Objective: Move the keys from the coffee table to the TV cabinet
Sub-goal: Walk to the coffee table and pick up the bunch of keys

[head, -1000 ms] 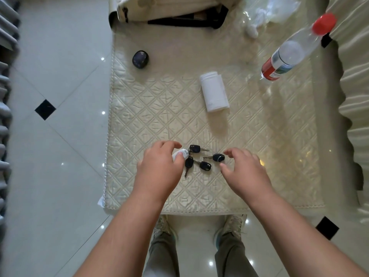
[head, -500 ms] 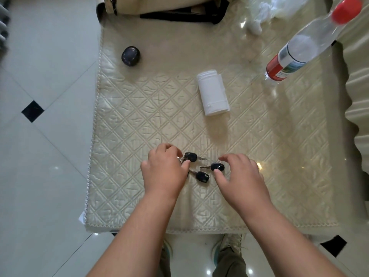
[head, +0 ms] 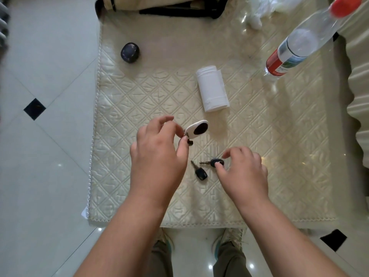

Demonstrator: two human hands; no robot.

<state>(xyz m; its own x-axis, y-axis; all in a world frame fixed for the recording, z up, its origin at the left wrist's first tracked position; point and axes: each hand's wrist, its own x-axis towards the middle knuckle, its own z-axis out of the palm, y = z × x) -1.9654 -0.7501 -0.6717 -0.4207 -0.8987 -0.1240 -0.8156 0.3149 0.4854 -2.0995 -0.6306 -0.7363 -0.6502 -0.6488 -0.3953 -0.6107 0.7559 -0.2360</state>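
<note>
My left hand point(head: 157, 156) is raised over the coffee table point(head: 279, 156) and pinches a key bunch with a white and black oval fob point(head: 196, 128); the rest of that bunch is mostly hidden under my fingers. Two black-headed keys lie on the quilted cream cover. One key point(head: 199, 172) lies loose between my hands. My right hand point(head: 243, 174) pinches the head of the other key point(head: 214, 162) with thumb and forefinger, and that key rests on the table. The TV cabinet is out of view.
A white roll point(head: 212, 90) lies behind the keys, a small black round object point(head: 130, 52) sits far left, a clear bottle with a red cap point(head: 299, 41) stands far right. A bag point(head: 159, 5) and crumpled plastic point(head: 259, 9) lie at the back. Tiled floor point(head: 40, 156) is on the left.
My left hand has lifted the white-fob key bunch off the table. My right hand has closed its thumb and forefinger on the head of the right-hand key.
</note>
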